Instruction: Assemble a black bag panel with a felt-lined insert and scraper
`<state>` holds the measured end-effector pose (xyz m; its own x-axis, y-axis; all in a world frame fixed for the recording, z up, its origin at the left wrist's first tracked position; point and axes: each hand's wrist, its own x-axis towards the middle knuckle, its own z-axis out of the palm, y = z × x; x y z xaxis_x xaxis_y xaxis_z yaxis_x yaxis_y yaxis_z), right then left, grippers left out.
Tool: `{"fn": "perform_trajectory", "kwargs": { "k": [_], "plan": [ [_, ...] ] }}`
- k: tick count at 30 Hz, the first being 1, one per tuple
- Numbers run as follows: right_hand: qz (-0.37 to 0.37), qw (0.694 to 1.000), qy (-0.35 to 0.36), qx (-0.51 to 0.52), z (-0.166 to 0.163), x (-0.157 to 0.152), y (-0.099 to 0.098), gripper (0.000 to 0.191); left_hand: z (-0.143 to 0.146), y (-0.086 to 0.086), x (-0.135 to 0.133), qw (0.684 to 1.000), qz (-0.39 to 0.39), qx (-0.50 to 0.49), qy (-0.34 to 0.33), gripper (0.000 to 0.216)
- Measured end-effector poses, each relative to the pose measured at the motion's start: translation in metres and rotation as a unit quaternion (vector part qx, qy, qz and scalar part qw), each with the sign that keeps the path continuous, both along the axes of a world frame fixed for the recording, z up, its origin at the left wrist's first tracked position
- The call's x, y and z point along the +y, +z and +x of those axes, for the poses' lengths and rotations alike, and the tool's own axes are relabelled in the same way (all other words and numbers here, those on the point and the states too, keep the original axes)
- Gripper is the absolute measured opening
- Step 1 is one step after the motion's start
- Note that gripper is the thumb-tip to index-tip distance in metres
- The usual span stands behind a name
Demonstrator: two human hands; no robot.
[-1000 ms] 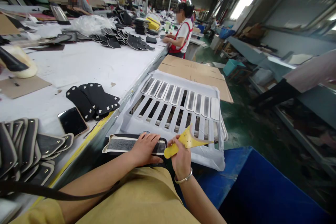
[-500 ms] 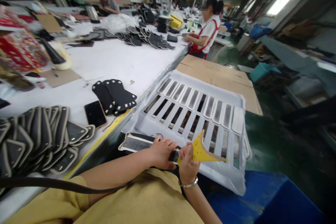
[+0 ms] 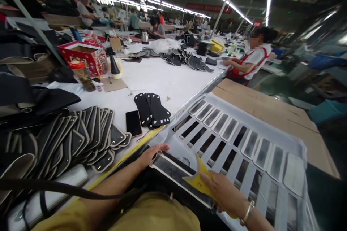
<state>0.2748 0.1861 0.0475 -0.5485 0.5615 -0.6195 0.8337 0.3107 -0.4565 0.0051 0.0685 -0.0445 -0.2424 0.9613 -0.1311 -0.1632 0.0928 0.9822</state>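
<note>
White table (image 3: 173,83) alongside, right fingers (image 3: 208,179) clasp a yellow tool (image 3: 200,182); left hand (image 3: 151,155) outstretched at strip (image 3: 176,171), hold unclear

On the white desk (image 3: 179,83), a dark phone (image 3: 133,123); farther back, a red patterned box (image 3: 94,60) behind an orange-lidded jar (image 3: 83,76), plus a kettle (image 3: 145,37) and crumpled clear plastic (image 3: 164,46). By the right edge, brown cardboard (image 3: 271,112) and a red-aproned co-worker (image 3: 256,59).

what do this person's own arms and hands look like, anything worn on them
The left grip and right grip are ungloved human hands. A silver-coloured metal bracelet circles the right wrist. A mustard-yellow fabric sleeve covers the upper left arm; the forearms are bare. The right sleeve is out of view. A dark strap or cable crosses before the left forearm.
</note>
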Motion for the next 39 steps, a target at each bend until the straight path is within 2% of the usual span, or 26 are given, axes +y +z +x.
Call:
{"fn": "perform_trajectory", "kwargs": {
  "k": [2,4,7,12,16,19,25,29,32,39],
  "plan": [
    [0.135,0.981,0.124,-0.06,-0.021,0.006,-0.001,0.041,0.006,-0.019,-0.001,0.995,-0.012,-0.097,0.022,0.068],
    [0.223,0.946,0.209,-0.105,-0.04,0.01,-0.003,0.04,0.013,-0.028,-0.004,0.989,-0.016,-0.139,0.041,0.069],
    [0.245,0.927,0.257,-0.118,-0.065,0.013,-0.004,0.039,0.018,-0.027,-0.009,0.984,-0.021,-0.166,0.059,0.067],
    [0.303,0.903,0.295,-0.072,-0.111,0.01,-0.013,0.036,0.02,-0.023,-0.012,0.969,-0.034,-0.234,0.075,0.069],
    [0.316,0.894,0.312,-0.057,-0.144,0.007,-0.026,0.046,0.02,-0.023,-0.016,0.971,-0.07,-0.213,0.089,0.073],
    [0.321,0.888,0.327,-0.043,-0.159,0.008,-0.032,0.049,0.021,-0.023,-0.017,0.969,-0.064,-0.217,0.095,0.076],
    [0.305,0.876,0.373,-0.002,-0.176,0.01,-0.038,0.048,0.023,-0.028,-0.013,0.947,-0.067,-0.277,0.15,0.082],
    [0.306,0.87,0.387,0.019,-0.185,0.012,-0.043,0.051,0.023,-0.025,-0.011,0.932,-0.08,-0.32,0.148,0.084],
    [0.297,0.862,0.408,0.039,-0.192,0.015,-0.046,0.051,0.021,-0.023,-0.011,0.917,-0.101,-0.354,0.153,0.079],
    [0.278,0.835,0.466,0.084,-0.204,0.02,-0.047,0.049,0.023,-0.024,-0.009,0.885,-0.125,-0.384,0.232,0.066]
  ]
}}
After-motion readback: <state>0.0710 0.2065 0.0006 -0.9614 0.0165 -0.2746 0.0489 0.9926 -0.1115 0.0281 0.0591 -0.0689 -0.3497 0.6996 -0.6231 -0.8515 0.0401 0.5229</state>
